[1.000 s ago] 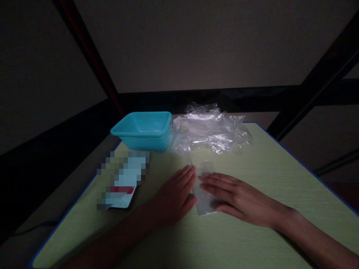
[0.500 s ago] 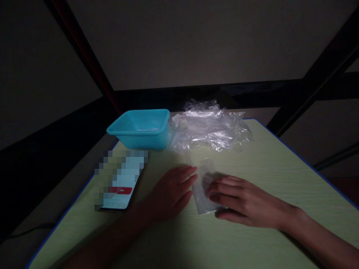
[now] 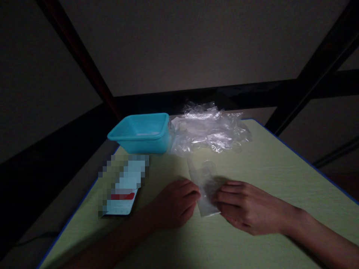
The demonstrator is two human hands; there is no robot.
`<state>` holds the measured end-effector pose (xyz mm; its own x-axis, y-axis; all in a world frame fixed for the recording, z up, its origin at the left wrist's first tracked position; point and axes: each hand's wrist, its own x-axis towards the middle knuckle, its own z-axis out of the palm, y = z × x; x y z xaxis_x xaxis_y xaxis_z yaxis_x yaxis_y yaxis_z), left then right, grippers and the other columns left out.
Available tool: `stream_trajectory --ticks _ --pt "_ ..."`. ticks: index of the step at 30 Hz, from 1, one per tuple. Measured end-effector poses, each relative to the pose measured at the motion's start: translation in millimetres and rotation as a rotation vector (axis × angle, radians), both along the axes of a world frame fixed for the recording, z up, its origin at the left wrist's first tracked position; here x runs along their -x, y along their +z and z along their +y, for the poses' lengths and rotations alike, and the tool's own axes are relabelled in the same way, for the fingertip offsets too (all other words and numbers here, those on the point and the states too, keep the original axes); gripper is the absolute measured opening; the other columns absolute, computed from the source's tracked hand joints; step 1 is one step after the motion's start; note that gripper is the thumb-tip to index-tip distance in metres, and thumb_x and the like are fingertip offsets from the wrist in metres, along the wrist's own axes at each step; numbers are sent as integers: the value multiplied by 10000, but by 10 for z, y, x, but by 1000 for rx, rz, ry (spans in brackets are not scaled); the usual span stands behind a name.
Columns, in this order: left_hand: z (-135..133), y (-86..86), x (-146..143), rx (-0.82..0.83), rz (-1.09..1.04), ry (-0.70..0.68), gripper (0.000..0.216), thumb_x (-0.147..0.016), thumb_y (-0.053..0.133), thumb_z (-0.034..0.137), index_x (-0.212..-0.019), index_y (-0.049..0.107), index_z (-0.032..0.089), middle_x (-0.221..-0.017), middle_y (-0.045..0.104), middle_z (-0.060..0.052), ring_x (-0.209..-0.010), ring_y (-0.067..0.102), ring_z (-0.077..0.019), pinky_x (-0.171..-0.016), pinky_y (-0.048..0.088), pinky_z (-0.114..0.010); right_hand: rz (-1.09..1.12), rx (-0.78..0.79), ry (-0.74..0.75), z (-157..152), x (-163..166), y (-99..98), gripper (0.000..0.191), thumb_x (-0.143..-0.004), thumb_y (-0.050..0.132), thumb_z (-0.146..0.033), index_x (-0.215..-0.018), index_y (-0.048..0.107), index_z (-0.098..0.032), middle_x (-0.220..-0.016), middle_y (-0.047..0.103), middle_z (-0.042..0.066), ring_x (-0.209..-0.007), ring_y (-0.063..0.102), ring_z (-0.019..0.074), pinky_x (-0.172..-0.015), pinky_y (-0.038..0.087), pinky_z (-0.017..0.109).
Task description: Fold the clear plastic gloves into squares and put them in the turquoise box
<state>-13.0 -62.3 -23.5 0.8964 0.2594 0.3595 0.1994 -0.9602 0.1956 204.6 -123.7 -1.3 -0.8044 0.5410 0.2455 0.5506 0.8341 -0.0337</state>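
A small flat piece of clear plastic (image 3: 204,182) lies on the pale green table (image 3: 266,168), between my hands. My left hand (image 3: 175,203) rests at its left edge with the fingers curled in, fingertips pinching the plastic. From the other side, my right hand (image 3: 246,207) has bent fingers gripping the right edge. Both forearms lie on the table in shadow.
A crumpled pile of clear plastic (image 3: 209,130) sits at the table's far edge. Left of it stands a turquoise tub (image 3: 141,133). A phone with a lit screen (image 3: 123,186) lies near the left edge. Dark frame bars cross behind the table.
Both hands have drawn back toward me. Their fingers went from lying flat on the plastic piece to curled at its edges. The view shifted slightly.
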Motion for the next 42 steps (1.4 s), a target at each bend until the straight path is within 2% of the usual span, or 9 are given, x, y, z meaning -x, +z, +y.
stream_trajectory --ticks 7,15,21,26,29,32,35,42 --pt "-12 6 2 39 -24 -1 162 -800 444 140 -889 579 139 -905 617 -80 -830 540 -172 -759 473 -309 21 24 -10 -8 11 -20 187 -816 434 -134 -740 602 -167 -774 612 48 -697 497 173 -662 410 323" --pt "-10 -24 22 50 -32 12 150 -758 521 183 -895 575 155 -919 624 -58 -827 544 -179 -759 470 -311 34 6 -36 -10 9 -28 239 -841 392 -118 -695 575 -165 -740 606 46 -660 490 167 -638 393 320" --pt "-39 -11 0 -60 -34 37 141 -799 489 225 -894 566 156 -885 629 -61 -810 555 -180 -764 476 -315 167 124 -60 8 -17 -20 230 -818 375 -109 -709 571 -161 -660 567 41 -626 492 165 -596 407 309" --pt "-62 -41 -60 -178 12 65 168 -859 396 137 -855 564 152 -778 615 -47 -716 548 -164 -682 478 -297 254 237 -90 21 -46 -10 191 -805 410 -116 -799 599 -144 -700 588 54 -668 531 164 -617 429 299" --pt "-60 -61 -76 -176 -26 88 211 -875 373 115 -805 569 153 -728 604 -33 -662 536 -150 -607 465 -265 233 205 -63 36 -72 -15 162 -812 494 -217 -887 608 -128 -791 625 79 -757 556 191 -690 455 331" --pt "-57 -39 -79 -150 -63 96 251 -889 352 122 -776 574 150 -705 602 -29 -641 531 -144 -578 461 -254 159 150 -58 59 -106 -50 298 -808 556 -313 -1033 586 -120 -919 650 101 -853 560 224 -739 462 368" --pt "-60 -1 -80 -142 -81 90 269 -890 339 118 -780 583 149 -707 608 -33 -653 539 -144 -594 470 -254 129 111 -63 85 -134 -93 306 -842 501 -286 -1087 571 -116 -960 656 104 -879 560 230 -768 463 384" --pt "-71 -19 -61 -142 -121 94 199 -867 397 129 -812 588 147 -735 627 -39 -666 557 -144 -629 484 -269 141 37 -63 114 -131 -85 323 -904 318 -188 -1006 617 -123 -896 678 93 -794 571 205 -713 481 360"
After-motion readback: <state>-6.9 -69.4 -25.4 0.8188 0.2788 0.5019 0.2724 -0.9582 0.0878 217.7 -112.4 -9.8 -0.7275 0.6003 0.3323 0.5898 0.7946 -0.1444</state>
